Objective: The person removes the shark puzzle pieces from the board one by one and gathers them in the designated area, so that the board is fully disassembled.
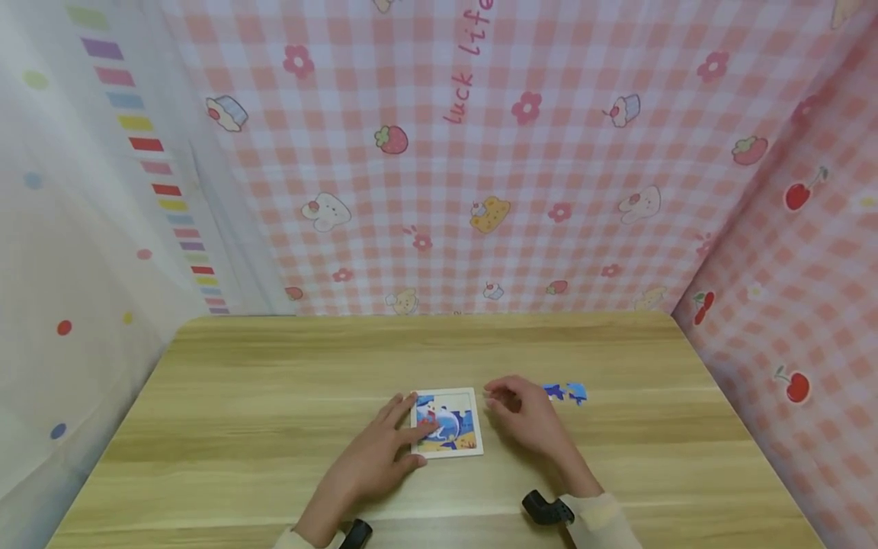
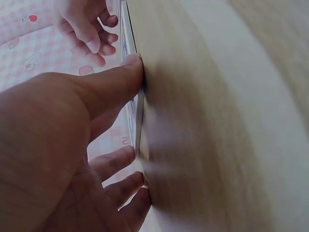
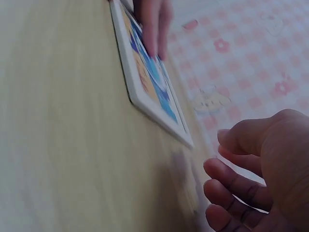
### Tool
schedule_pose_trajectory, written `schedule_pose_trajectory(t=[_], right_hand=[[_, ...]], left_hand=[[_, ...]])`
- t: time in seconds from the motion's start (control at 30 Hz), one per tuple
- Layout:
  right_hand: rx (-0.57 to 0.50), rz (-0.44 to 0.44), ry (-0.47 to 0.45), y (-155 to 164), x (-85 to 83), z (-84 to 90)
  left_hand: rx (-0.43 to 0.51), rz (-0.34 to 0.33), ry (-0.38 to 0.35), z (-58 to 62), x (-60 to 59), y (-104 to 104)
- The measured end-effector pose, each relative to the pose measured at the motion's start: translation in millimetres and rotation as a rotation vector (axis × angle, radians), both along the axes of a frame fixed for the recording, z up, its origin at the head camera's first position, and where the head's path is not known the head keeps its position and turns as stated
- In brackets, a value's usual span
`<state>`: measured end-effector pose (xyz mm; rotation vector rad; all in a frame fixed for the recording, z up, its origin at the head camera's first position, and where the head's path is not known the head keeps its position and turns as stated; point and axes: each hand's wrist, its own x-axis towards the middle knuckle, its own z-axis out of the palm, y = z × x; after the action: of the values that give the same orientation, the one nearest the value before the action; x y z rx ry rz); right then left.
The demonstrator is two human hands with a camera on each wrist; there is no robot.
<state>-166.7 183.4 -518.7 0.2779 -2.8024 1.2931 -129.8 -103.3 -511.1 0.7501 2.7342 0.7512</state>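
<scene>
On the worktop (image 1: 274, 396), my left hand (image 1: 384, 450) presses flat on the puzzle tray (image 1: 473, 446), steadying it mid-assembly; my right hand (image 1: 524, 415) hovers beside it, loosely curled, empty. Next, I'd fetch the loose blue pieces (image 1: 565, 392) nearby.

The table (image 1: 274, 396), filling the lower half of the head view, looks like pale wood-grain laminate, smooth with a soft matt sheen. At its centre the puzzle tray (image 1: 447, 423) seems stiff white card with a glossy printed face. The backdrop (image 1: 480, 152) above is thin checked cloth, matt and slightly creased.
</scene>
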Motion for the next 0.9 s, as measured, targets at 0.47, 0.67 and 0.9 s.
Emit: schedule_pose_trajectory(t=[0.47,0.67,0.9], right_hand=[[0.031,0.113,0.011,-45,-4.4,0.9],[0.032,0.192,0.032,-60,-9.8,0.3],[0.112,0.171,0.08,-73,-10.2,-4.2]], left_hand=[[0.001,-0.004,-0.009,-3.8,-4.7,-1],[0.014,-0.015,0.003,-4.0,-4.7,-3],[0.019,-0.025,0.011,-5.9,-5.6,-3]])
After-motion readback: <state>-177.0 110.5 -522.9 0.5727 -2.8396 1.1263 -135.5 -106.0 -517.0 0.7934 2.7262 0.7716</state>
